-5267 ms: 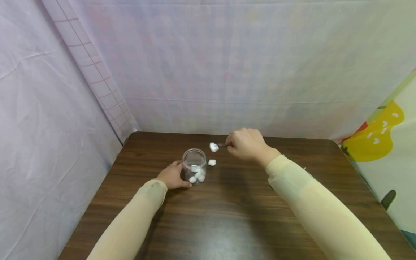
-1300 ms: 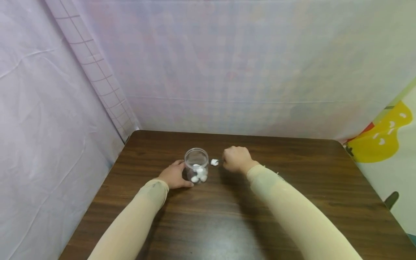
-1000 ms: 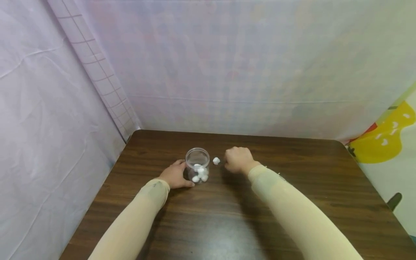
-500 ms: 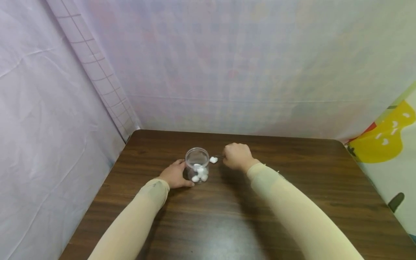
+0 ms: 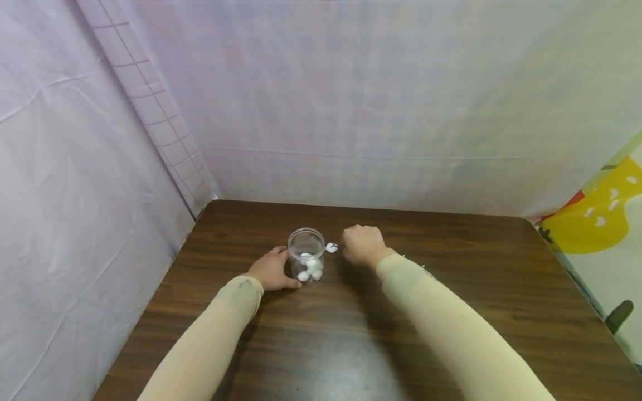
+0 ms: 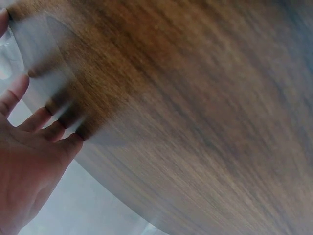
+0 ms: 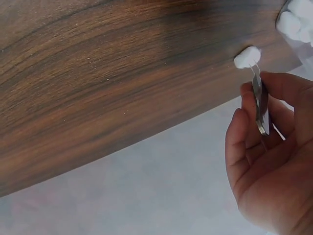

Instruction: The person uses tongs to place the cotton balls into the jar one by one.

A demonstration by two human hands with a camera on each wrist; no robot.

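Note:
A clear jar holding several white cotton balls stands on the table. My left hand holds it from the left side, thumb low at the front and fingers behind. My right hand pinches a pair of metal tweezers between thumb and fingers. At the tweezer tips, just right of the jar, is a single cotton ball. In the right wrist view the tips overlap its edge, and I cannot tell whether they grip it. Only a sliver of the jar appears in the left wrist view.
The dark wood-grain table extends toward me and to the right. Pale cloth hangs behind its far edge, and a white sheet hangs on the left. A yellow printed figure shows at the right.
Earlier, one cotton ball hung in the tweezers and another lay on the table; now one shows outside the jar. My right hand has come down beside it, with small shifts since. The left hand keeps its hold.

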